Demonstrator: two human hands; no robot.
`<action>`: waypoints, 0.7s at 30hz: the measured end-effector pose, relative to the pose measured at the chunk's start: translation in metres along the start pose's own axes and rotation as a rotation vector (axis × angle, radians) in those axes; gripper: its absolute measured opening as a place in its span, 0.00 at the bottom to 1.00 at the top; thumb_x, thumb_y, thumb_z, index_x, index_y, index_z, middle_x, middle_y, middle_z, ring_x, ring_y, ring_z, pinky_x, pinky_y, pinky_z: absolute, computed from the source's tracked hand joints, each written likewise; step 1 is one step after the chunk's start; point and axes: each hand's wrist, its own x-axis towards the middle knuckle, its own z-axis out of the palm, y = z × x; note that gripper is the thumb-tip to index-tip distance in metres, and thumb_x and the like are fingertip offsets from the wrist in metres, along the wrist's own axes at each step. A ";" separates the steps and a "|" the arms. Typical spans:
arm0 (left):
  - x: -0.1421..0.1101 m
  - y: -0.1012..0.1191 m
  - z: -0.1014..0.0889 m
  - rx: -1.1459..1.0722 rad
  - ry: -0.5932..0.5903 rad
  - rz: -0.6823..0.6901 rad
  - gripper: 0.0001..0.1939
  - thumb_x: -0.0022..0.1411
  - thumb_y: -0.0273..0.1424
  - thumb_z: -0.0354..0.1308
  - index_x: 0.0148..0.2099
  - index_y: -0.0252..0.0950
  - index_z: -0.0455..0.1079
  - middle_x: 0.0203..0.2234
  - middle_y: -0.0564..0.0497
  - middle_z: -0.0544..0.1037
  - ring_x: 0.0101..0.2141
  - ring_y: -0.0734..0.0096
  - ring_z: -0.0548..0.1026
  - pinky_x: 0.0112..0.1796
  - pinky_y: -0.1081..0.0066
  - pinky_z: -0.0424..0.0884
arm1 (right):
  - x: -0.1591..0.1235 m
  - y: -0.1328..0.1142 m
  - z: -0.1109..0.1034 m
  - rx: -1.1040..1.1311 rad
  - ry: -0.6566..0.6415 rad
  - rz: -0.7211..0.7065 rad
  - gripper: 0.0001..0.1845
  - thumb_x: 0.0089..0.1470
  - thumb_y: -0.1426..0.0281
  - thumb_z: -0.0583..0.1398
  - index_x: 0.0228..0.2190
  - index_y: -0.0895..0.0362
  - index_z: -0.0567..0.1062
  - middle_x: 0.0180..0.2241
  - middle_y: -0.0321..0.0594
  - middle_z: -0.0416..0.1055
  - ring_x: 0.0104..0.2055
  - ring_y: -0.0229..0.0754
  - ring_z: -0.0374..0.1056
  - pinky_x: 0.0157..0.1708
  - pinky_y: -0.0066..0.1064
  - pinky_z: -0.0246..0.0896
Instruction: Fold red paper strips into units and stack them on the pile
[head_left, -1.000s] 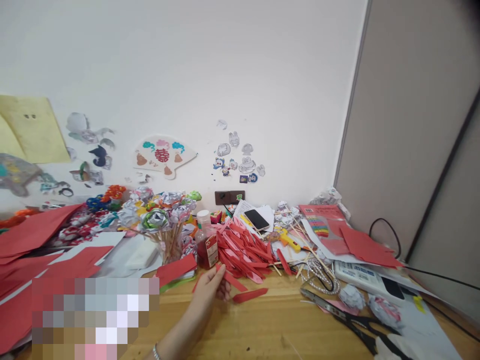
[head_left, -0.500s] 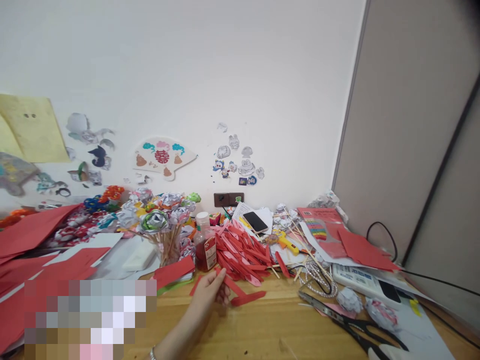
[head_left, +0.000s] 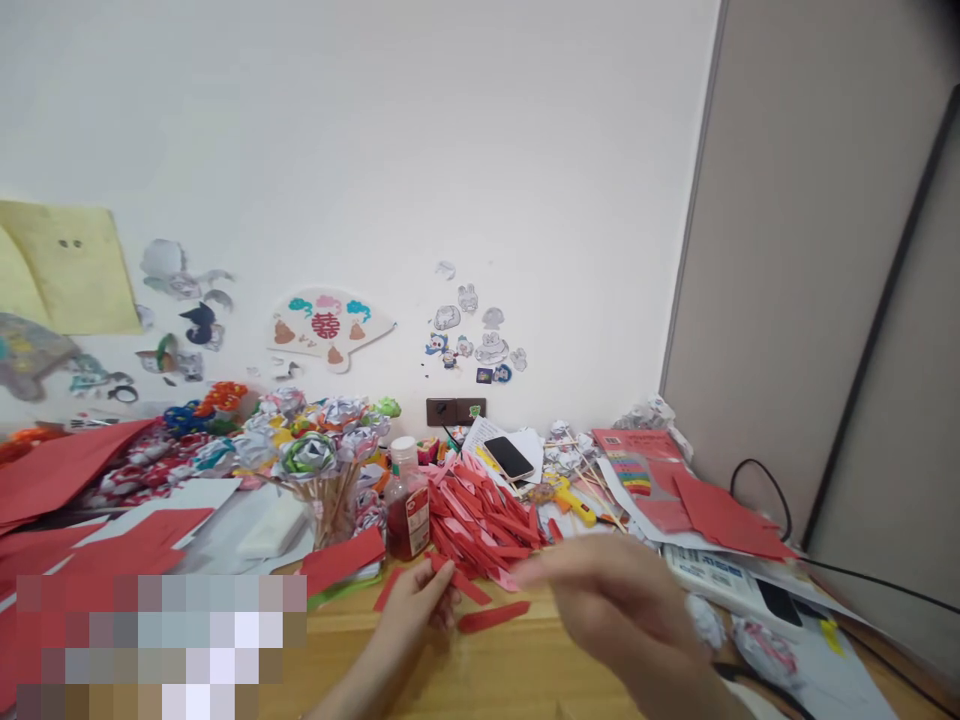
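Observation:
My left hand [head_left: 420,600] rests at the near edge of a pile of folded red paper strips [head_left: 487,515], its thumb and fingers pinched on a red paper strip [head_left: 469,583]. Another loose red strip [head_left: 495,616] lies on the wood just to its right. My right hand [head_left: 622,610] hangs in the air right of the pile, blurred, with its fingers pointing left. It covers most of the scissors, whose black handle [head_left: 761,685] shows below it. Whether it holds anything is not visible.
A bottle of red liquid [head_left: 409,510] stands behind my left hand. Paper flowers on sticks [head_left: 330,470] are left of it. A yellow glue gun [head_left: 574,500], a phone [head_left: 510,457] and a power strip [head_left: 720,572] lie to the right. Red sheets [head_left: 67,470] cover the left side.
My right hand has come into view from the lower right, over the scissors and the beaded string. My left hand stays nearly in place. The view has tilted slightly.

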 end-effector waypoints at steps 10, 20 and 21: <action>0.005 -0.003 -0.003 0.024 0.015 0.032 0.23 0.36 0.50 0.57 0.19 0.33 0.61 0.09 0.56 0.68 0.10 0.77 0.66 0.13 0.79 0.58 | 0.004 0.146 0.077 -0.293 -0.321 0.397 0.10 0.45 0.66 0.57 0.29 0.57 0.74 0.24 0.36 0.70 0.24 0.35 0.61 0.21 0.22 0.47; 0.009 0.017 -0.031 0.585 0.176 0.315 0.15 0.51 0.41 0.49 0.33 0.35 0.67 0.28 0.47 0.76 0.28 0.66 0.73 0.30 0.71 0.67 | 0.002 0.160 0.077 -0.454 -0.087 0.481 0.11 0.50 0.69 0.52 0.26 0.58 0.72 0.22 0.37 0.70 0.24 0.37 0.63 0.22 0.24 0.47; 0.010 0.022 -0.040 0.766 0.239 0.358 0.13 0.52 0.38 0.48 0.34 0.36 0.68 0.31 0.46 0.76 0.32 0.65 0.72 0.33 0.70 0.65 | 0.003 0.162 0.075 -0.524 -0.057 0.507 0.10 0.50 0.69 0.51 0.29 0.57 0.72 0.22 0.38 0.70 0.25 0.38 0.64 0.22 0.24 0.47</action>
